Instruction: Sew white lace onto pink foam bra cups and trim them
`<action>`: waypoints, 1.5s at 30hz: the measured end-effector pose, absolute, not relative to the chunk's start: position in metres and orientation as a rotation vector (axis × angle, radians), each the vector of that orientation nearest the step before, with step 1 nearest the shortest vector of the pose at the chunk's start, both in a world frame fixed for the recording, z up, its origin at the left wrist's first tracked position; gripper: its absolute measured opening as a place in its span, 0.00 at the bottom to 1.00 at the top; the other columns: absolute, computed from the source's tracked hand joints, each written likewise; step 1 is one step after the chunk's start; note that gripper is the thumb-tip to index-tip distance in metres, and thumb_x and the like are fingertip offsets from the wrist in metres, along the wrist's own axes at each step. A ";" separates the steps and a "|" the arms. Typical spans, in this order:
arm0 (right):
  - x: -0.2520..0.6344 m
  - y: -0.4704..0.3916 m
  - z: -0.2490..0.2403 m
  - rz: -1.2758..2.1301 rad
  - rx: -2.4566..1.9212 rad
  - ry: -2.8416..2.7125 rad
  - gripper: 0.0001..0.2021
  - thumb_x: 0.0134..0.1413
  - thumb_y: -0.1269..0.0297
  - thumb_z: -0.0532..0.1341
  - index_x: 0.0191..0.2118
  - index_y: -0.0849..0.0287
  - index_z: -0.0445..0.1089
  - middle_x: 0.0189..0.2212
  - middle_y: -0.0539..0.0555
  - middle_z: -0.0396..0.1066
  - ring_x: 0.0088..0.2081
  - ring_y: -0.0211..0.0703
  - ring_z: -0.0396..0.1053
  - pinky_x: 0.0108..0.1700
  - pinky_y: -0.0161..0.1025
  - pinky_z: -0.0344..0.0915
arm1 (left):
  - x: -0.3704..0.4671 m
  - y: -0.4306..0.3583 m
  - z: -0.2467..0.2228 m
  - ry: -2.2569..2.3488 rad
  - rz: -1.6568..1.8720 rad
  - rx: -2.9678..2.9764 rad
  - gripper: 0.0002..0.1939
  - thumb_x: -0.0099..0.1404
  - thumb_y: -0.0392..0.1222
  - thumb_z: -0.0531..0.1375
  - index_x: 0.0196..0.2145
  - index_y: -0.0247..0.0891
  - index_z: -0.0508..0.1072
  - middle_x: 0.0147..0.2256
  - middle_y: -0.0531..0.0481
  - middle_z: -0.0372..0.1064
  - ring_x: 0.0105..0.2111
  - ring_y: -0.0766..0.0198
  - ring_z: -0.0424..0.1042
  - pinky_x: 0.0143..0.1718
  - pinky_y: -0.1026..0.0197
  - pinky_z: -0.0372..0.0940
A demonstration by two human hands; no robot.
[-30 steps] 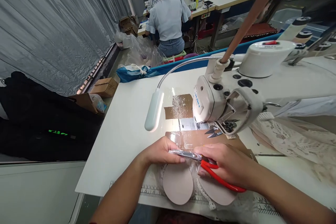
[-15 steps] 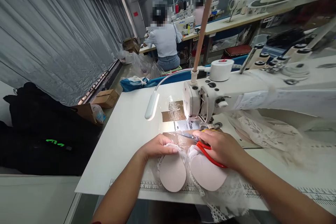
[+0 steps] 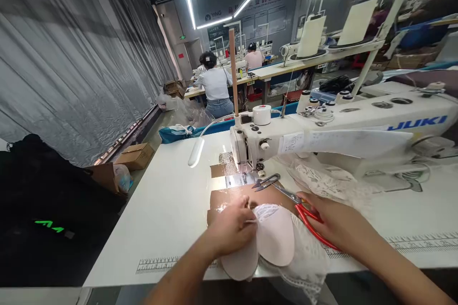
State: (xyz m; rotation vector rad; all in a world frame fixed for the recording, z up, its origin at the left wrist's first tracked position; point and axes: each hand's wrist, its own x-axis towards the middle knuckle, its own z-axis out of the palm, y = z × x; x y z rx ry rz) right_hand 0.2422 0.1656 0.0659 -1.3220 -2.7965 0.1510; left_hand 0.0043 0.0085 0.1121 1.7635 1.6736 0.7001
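Observation:
A pale padded lace garment (image 3: 275,238) lies at the table's front edge, its two cups side by side and its lace hanging over the edge. My left hand (image 3: 234,225) is closed on the garment's upper edge, between the cups. My right hand (image 3: 329,217) grips red-handled scissors (image 3: 310,224), whose blades point up and left. Just past the blade tips, small dark thread snips (image 3: 265,182) rest near the sewing machine (image 3: 265,140).
More lace fabric (image 3: 318,176) lies under the machine arm. A small lamp (image 3: 196,152) leans over the white table (image 3: 168,190). Printed rulers run along the front edge. Cardboard boxes (image 3: 135,156) stand on the floor at left; people sit at machines farther back.
My right hand has moved right with the scissors, away from the garment. My left hand has shifted in toward the middle of the cups. The view has tilted up and turned right.

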 end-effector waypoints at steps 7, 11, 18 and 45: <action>0.254 0.156 0.068 0.165 -1.363 -2.774 0.27 0.60 0.53 0.45 0.62 0.55 0.59 0.50 0.55 0.69 0.48 0.52 0.70 0.43 0.45 0.68 | 0.036 0.008 0.083 1.823 0.743 1.950 0.07 0.59 0.29 0.55 0.25 0.36 0.63 0.34 0.49 0.67 0.39 0.61 0.66 0.42 0.60 0.62; 0.263 0.156 0.071 0.190 -1.375 -2.765 0.26 0.59 0.56 0.46 0.61 0.56 0.60 0.46 0.57 0.71 0.45 0.50 0.71 0.40 0.43 0.69 | 0.014 -0.014 0.096 1.818 0.742 1.999 0.07 0.62 0.30 0.53 0.27 0.36 0.63 0.36 0.48 0.67 0.36 0.63 0.68 0.37 0.63 0.64; 0.270 0.160 0.056 0.140 -1.188 -2.645 0.27 0.59 0.59 0.48 0.63 0.56 0.57 0.39 0.56 0.72 0.38 0.44 0.72 0.36 0.38 0.68 | -0.117 -0.032 0.137 2.425 0.588 2.746 0.10 0.69 0.35 0.51 0.39 0.37 0.72 0.44 0.42 0.72 0.44 0.56 0.72 0.45 0.56 0.69; 0.279 0.188 0.050 -0.170 -1.053 -2.472 0.19 0.56 0.65 0.53 0.53 0.56 0.69 0.39 0.56 0.73 0.38 0.45 0.72 0.35 0.37 0.68 | -0.174 -0.004 0.079 2.655 0.315 1.965 0.22 0.64 0.37 0.48 0.52 0.34 0.71 0.57 0.38 0.62 0.59 0.44 0.58 0.57 0.37 0.55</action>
